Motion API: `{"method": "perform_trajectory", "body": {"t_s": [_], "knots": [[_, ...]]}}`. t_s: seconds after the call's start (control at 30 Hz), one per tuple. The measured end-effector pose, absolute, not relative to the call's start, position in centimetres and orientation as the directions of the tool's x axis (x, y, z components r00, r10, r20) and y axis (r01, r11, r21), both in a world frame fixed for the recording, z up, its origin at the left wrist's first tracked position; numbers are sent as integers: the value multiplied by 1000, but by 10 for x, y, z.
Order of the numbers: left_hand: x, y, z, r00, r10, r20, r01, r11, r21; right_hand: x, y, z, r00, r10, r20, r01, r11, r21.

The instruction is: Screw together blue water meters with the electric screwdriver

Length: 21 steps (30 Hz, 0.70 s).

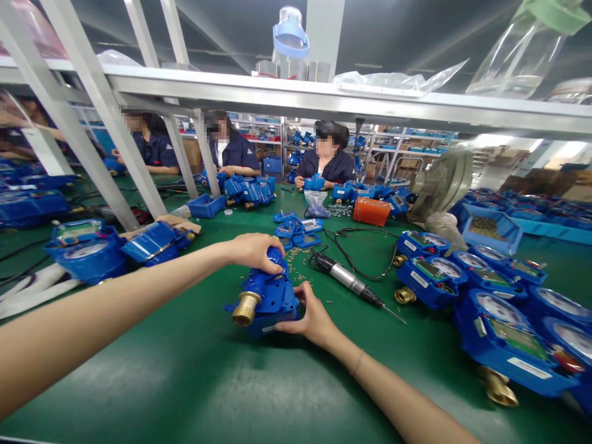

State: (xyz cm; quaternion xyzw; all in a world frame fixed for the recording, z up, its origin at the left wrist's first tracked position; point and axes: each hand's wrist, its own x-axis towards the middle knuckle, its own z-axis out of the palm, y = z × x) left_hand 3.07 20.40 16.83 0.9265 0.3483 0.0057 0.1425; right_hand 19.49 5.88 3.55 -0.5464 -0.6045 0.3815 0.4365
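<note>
A blue water meter (272, 302) with a brass threaded end (246, 308) is tilted on its side over the green table. My left hand (257, 251) grips it from above, thumb and fingers curled round its upper part. On its right side my right hand (309, 314) holds the housing between thumb and fingers. Just behind lie several blue covers (298, 230) and scattered small screws (296, 262). To the right of the meter rests an electric screwdriver (349, 280), its bit pointing toward the front right. The meter's far side is hidden.
Several open blue meters (509, 339) stand at the right, others (87, 250) at the left. Behind are a fan (441, 179), an orange box (371, 211) and a blue bin of small parts (488, 228). A white shelf frame (296, 86) spans overhead. Co-workers (326, 160) sit opposite.
</note>
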Motion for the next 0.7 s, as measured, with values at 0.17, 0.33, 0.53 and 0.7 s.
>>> {"method": "perform_trajectory", "body": {"t_s": [0.17,0.33,0.53,0.7], "knots": [[63,216,169,812,509,-286,576,-779,250,187,51,36,-44,997,61,480,75,-874],[77,220,162,849,407,-336,505,-811,295,180,32,37,-23,996,82,655,77,-751],[70,217,153,868,427,-253,493,-799,344,230,49,61,-182,952,245,753,295,-588],[60,213,145,877,455,-153,475,-773,422,296,75,76,152,939,308,867,23,-499]]}}
